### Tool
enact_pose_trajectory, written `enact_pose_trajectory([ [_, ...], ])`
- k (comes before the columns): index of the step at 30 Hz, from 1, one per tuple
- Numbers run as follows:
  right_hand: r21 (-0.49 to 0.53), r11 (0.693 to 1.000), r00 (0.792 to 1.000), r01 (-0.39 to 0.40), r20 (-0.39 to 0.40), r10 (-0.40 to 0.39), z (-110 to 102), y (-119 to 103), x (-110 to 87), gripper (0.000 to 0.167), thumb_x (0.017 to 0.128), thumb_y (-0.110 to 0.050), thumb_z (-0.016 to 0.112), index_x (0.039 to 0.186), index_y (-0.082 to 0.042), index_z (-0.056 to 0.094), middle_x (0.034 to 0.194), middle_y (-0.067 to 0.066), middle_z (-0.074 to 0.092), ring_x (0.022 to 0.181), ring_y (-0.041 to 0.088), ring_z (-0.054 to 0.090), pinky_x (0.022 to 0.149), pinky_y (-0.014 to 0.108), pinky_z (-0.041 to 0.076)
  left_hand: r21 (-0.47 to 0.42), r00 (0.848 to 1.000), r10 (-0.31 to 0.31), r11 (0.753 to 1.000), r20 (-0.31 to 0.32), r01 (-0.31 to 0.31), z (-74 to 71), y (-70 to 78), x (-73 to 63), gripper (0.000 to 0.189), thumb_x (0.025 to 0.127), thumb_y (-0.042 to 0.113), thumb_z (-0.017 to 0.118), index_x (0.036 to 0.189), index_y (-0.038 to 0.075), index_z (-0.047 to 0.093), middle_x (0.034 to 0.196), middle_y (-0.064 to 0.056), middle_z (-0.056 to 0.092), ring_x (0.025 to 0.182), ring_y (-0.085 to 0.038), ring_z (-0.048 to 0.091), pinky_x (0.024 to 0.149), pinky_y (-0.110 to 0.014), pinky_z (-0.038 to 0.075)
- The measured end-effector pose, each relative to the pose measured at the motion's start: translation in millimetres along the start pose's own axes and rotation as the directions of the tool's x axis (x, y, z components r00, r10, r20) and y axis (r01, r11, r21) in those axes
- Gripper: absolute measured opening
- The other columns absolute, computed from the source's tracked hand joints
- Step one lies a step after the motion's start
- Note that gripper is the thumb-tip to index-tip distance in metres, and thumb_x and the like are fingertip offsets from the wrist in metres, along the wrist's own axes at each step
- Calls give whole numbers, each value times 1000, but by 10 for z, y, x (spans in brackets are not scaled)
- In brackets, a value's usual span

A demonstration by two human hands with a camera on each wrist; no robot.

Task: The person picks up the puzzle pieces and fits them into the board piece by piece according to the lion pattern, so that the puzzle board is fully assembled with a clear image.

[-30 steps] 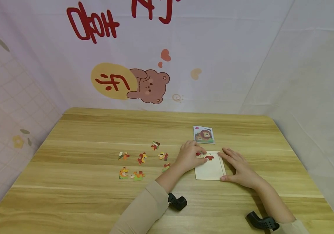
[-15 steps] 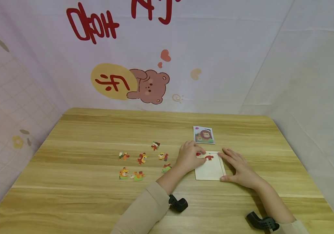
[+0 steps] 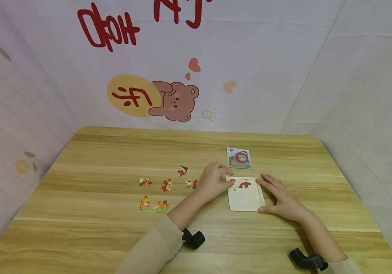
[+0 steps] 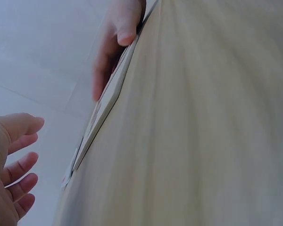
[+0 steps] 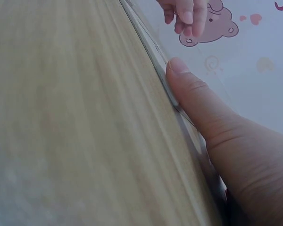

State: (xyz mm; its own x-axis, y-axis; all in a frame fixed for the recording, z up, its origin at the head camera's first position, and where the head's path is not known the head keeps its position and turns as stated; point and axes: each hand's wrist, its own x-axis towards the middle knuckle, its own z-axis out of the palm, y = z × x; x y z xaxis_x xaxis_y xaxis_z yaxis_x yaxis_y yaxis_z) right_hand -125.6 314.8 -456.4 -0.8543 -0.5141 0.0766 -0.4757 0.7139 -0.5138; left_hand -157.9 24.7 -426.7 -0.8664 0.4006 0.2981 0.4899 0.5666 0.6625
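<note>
Two jigsaw pieces (image 3: 245, 184) sit side by side at the top left of a pale square puzzle board (image 3: 245, 199), which lies on the wood-grain table (image 3: 79, 163) between the hands; one shows a pink flower, the other a red curve, and the rest of the board's face is bare cream. Six loose pieces (image 3: 167, 185) are in sight to the left, knobbly-edged, in orange, red, yellow and green. One small card (image 3: 239, 158) printed with a maned lion lies just beyond the board.

Of two hands, the left hand (image 3: 214, 182) hovers by the board's left edge, fingers slack, holding nothing. The right hand (image 3: 281, 197) lies along the right edge, thumb against the near corner and fingers stretched to the far one, steadying rather than clutching. Two black wrist devices (image 3: 194, 239) show, one on each arm
</note>
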Motion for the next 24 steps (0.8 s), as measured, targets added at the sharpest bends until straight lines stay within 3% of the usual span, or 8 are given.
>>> enact_pose_trajectory([
  [3, -1, 1000, 1000, 0, 0, 0, -7, 3, 1, 91, 75, -49, 77, 147, -12, 37, 153, 21, 23, 140, 43, 12, 111, 51, 2, -49, 1000, 9, 999, 4, -9, -135, -69, -43, 25, 81, 20, 78, 104, 11, 74, 104, 2, 59, 101, -18, 50, 88, -36, 39],
  [14, -5, 1000, 1000, 14, -3, -14, -21, 6, -10, 91, 75, -47, 78, 148, -12, 36, 152, 22, 23, 139, 44, 13, 111, 50, 2, -129, 997, -65, 989, 46, 71, -629, -463, -230, 31, 80, 12, 79, 110, 6, 72, 108, -1, 57, 107, -25, 48, 88, -42, 42],
  [21, -10, 1000, 1000, 18, -4, -18, -17, 0, -3, 90, 76, -47, 77, 148, -12, 37, 152, 22, 24, 139, 44, 13, 111, 51, 3, -163, 987, -109, 978, 119, 127, -892, -750, -269, 36, 83, 12, 76, 118, 5, 67, 115, -3, 55, 105, -28, 51, 82, -43, 47],
  [24, -11, 1000, 1000, 18, -3, -18, -15, 4, -2, 90, 76, -47, 77, 148, -12, 37, 152, 22, 24, 139, 44, 13, 111, 50, 3, -151, 978, -144, 974, 150, 166, -964, -861, -291, 38, 84, 13, 75, 120, 5, 66, 120, -6, 54, 107, -28, 50, 85, -45, 45],
])
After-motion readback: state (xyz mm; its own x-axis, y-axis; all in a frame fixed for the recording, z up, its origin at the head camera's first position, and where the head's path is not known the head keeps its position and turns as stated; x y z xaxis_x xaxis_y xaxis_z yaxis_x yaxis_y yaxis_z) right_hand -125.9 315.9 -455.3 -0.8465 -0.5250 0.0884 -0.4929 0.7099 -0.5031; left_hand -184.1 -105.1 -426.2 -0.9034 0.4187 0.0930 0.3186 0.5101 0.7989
